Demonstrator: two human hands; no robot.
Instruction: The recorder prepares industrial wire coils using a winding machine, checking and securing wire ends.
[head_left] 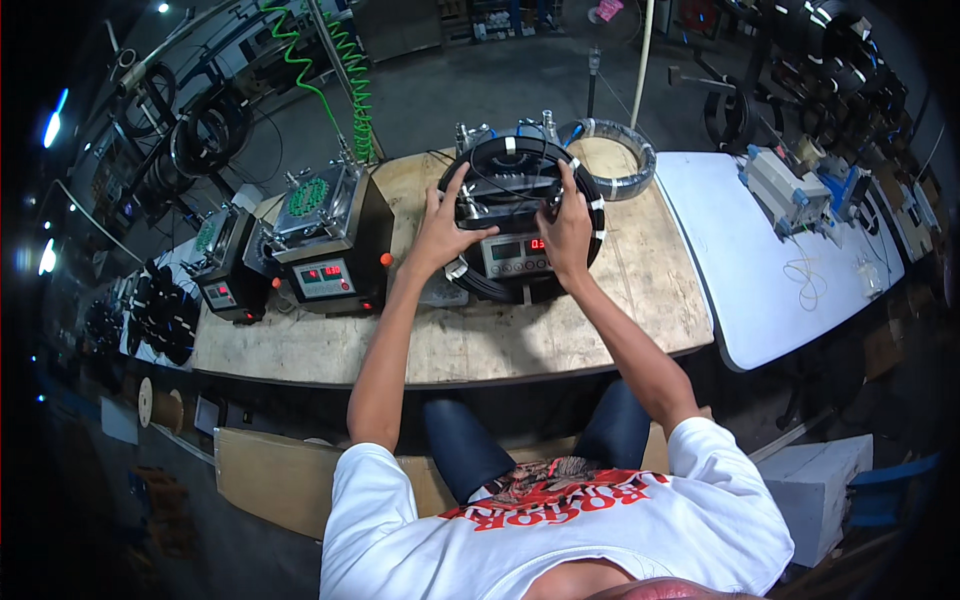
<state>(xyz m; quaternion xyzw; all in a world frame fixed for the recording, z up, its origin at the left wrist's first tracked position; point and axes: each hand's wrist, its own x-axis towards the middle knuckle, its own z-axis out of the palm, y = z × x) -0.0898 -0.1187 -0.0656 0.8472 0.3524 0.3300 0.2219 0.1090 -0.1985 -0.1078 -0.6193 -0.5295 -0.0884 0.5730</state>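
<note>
1. In the center of the frame, your two bare hands hold a coil of black cable point(482, 284), bound with white bands, above a wooden table point(430, 345).
2. Your left hand point(440, 235) grips the coil's left side, fingers pointing up and thumb reaching inward.
3. Your right hand point(568, 235) has its grip closed on the right side, fingertips near the top.
4. Through the ring, partly hidden, shows a machine point(515, 258) with a red-lit display.
5. Left of center stand a larger black machine point(325, 278) and a smaller machine point(220, 293), both topped with green pieces.
6. Just beyond your coil, right of upper center, lies a grey coil point(632, 165); a white table point(770, 310) fills the right.
</note>
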